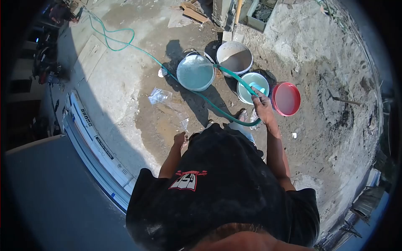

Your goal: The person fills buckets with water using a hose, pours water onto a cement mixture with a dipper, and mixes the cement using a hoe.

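My right hand (263, 106) is closed around a green garden hose (239, 78), whose end points left over a white bucket (195, 87). Water streams from the hose into this bucket, which holds cloudy bluish water. My left hand (180, 138) hangs low by my knee with its fingers curled; whether anything is in them cannot be made out. Crumpled clear plastic (160, 96) lies on the ground just beyond it. Close to my right hand stand a smaller white bucket (244, 97) with pale liquid and a light blue item inside, and a red bucket (297, 100) with pinkish-grey contents.
Behind these stands a wide white bucket (219, 54) with a dirty inside. A wooden-handled shovel (238, 14) is upright at the back. Another handled tool (347, 101) lies at right. Long wrapped panels (100, 144) lie at left. Farther off, a person (63, 13) is at upper left.
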The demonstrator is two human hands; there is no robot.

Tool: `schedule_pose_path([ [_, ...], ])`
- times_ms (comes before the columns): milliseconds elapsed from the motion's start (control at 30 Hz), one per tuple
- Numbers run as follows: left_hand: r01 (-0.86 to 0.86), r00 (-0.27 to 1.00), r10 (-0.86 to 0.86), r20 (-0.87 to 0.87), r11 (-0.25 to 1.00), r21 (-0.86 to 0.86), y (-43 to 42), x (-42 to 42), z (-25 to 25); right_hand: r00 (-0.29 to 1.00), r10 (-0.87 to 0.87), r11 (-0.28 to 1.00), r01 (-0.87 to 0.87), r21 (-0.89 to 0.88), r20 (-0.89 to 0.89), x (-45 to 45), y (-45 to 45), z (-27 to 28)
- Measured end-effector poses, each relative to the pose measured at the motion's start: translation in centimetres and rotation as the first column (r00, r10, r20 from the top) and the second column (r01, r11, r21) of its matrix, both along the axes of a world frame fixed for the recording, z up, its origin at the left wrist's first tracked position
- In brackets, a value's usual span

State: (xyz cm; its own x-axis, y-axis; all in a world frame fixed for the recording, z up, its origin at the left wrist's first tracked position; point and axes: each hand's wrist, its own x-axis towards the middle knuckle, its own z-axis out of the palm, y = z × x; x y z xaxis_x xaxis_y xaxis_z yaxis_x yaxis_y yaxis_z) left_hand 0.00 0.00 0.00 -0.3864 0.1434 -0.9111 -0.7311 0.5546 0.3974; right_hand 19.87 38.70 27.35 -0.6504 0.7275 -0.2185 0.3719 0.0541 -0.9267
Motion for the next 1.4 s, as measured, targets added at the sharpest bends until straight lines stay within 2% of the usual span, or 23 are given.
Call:
schedule_pose_path([
  [167,-0.083,0.995,0.078,0.061,0.994,0.073,-0.6,-0.5,-1.2,1.0,-0.009,1.0,0.009,-0.014,-0.018,0.0,-0.2,0.8],
  [300,-0.068,0.997,0.065,0.053,0.996,0.056,-0.2,-0.3,-0.2,0.999,-0.008,0.999,0.009,0.04,-0.031,0.1,-0.1,0.6],
  [500,-0.064,0.997,0.063,0.034,0.998,0.027,-0.2,-0.4,-0.3,0.998,-0.014,1.0,0.013,-0.02,-0.058,0.2,-0.3,0.3],
  [567,-0.012,1.0,0.012,0.021,1.0,0.003,0.0,-0.6,-0.3,1.0,-0.023,0.997,0.022,-0.079,-0.01,0.2,-0.3,0.7],
  [700,0.003,0.999,-0.004,0.037,1.0,0.02,0.0,-0.8,-0.8,0.999,-0.03,0.998,0.029,-0.048,-0.012,0.1,-0.5,1.3],
  [800,0.004,0.999,-0.004,0.039,1.0,0.018,0.0,-0.8,-1.2,0.999,-0.047,0.994,0.047,-0.097,-0.001,0.2,-0.6,1.5],
  [933,-0.026,0.999,0.024,0.042,0.998,0.051,-0.6,-0.9,-2.3,0.999,-0.026,1.0,0.027,0.016,-0.03,0.5,-0.6,0.3],
  [1067,-0.005,1.0,0.004,0.028,0.999,0.043,-1.0,-1.0,-3.1,0.999,-0.041,0.999,0.041,0.022,-0.011,0.3,-0.9,0.4],
  [1167,-0.038,0.997,0.031,0.069,0.995,0.092,-0.9,-1.1,-2.1,0.998,-0.049,0.998,0.051,0.035,-0.039,0.7,-1.2,0.1],
  [1233,-0.053,0.997,0.051,0.063,0.998,0.024,0.5,-0.4,1.3,0.998,-0.051,0.999,0.051,-0.011,-0.045,0.6,-1.6,1.0],
  [1267,-0.033,0.998,0.031,0.062,0.999,0.038,0.6,-0.2,2.5,0.997,-0.046,0.997,0.05,0.054,-0.062,0.7,-1.4,-0.5],
  [1300,0.011,1.0,-0.011,0.009,1.0,0.006,0.9,0.0,3.9,0.997,-0.069,0.994,0.068,-0.082,-0.019,0.6,-1.8,0.6],
  [1333,0.251,0.963,-0.232,-0.139,0.958,0.141,-0.9,-0.2,0.0,0.994,-0.051,0.992,0.039,-0.12,-0.101,0.8,-1.9,-0.2],
  [1367,0.095,0.995,-0.096,0.004,0.988,0.121,-0.4,-0.3,2.4,0.998,-0.043,0.986,0.034,-0.161,-0.049,1.6,-1.5,-0.8],
  [1400,0.317,0.942,-0.308,-0.133,0.947,0.058,-1.3,-0.3,0.9,0.999,-0.036,0.996,0.033,-0.08,-0.04,1.8,-1.6,-1.9],
])
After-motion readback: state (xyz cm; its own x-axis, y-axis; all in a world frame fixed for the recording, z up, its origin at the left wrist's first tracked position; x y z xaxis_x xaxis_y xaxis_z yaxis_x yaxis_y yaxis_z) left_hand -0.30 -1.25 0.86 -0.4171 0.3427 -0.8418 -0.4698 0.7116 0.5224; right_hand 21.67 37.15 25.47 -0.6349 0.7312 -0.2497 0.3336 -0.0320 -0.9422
